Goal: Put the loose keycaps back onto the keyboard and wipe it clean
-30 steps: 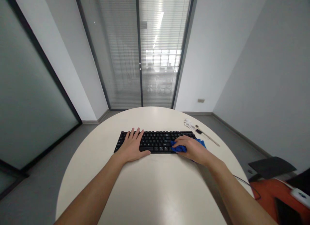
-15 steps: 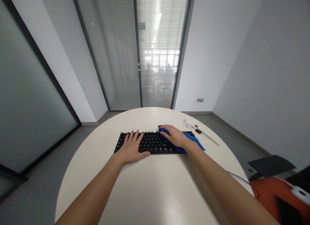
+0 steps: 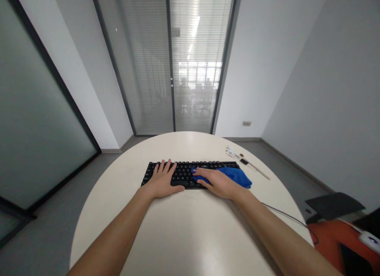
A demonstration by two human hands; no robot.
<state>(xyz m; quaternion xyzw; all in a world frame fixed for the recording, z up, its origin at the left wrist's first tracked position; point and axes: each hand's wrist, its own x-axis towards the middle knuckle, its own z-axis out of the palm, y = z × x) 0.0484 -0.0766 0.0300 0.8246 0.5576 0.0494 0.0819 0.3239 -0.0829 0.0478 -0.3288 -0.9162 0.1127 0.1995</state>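
A black keyboard (image 3: 184, 177) lies across the round, cream-coloured table (image 3: 178, 224). My left hand (image 3: 162, 183) rests on its left part with the fingers spread over the keys and the thumb along the front edge. On the middle and right part of the keys, my right hand (image 3: 218, 183) presses a blue cloth (image 3: 237, 176), its fingertips bunched on one end. The rest of the cloth trails to the right over the keyboard's right end. Keys beneath the cloth and both hands are hidden.
Beyond the keyboard's right end lie a thin stick (image 3: 258, 171), a small black piece (image 3: 244, 161) and a crumpled white item (image 3: 230, 151). A dark cable (image 3: 285, 212) runs over the table's right edge. An orange seat (image 3: 332, 244) stands at lower right.
My right hand has slid the blue cloth toward me, from the keyboard's back rows to its middle and front rows. My left hand stays in place on the keys.
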